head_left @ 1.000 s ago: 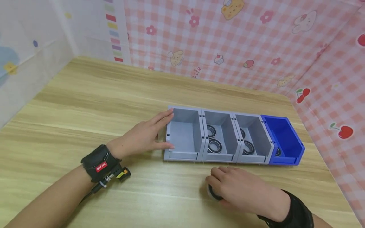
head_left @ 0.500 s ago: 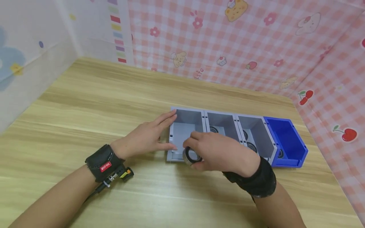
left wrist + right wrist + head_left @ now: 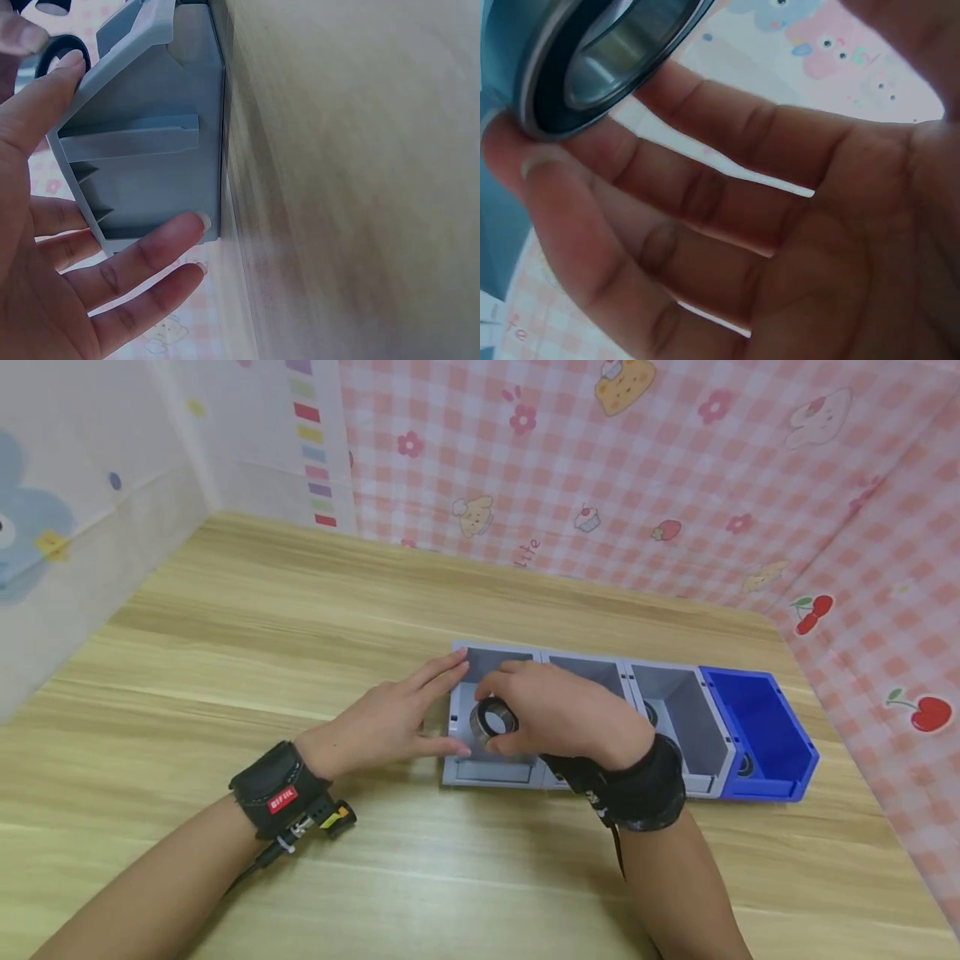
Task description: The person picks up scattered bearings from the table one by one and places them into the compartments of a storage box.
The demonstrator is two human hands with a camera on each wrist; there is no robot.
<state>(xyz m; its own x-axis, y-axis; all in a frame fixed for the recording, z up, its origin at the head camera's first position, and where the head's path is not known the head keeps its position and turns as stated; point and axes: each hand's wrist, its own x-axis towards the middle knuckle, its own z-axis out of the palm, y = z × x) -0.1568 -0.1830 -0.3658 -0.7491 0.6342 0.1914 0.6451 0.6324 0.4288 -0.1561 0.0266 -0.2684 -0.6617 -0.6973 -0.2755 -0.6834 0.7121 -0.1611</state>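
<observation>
My right hand pinches a ball bearing, a steel ring with a black seal, tilted over the leftmost grey bin. In the right wrist view the bearing sits at the fingertips, its bore showing. My left hand rests against that bin's left side with fingers spread, thumb near the front and fingertips at the back rim. The left wrist view shows the thumb on the rim and the fingers along the outer wall of the grey bin.
Two more grey bins and a blue bin adjoin on the right in one row. A bearing lies in the blue bin; another bearing shows in the third bin. The second bin is mostly hidden by my right hand. Patterned cloth walls stand behind.
My right hand has carried the bearing from the table in front of the bins up and left, over the leftmost grey bin. The left hand has stayed on that bin's side.
</observation>
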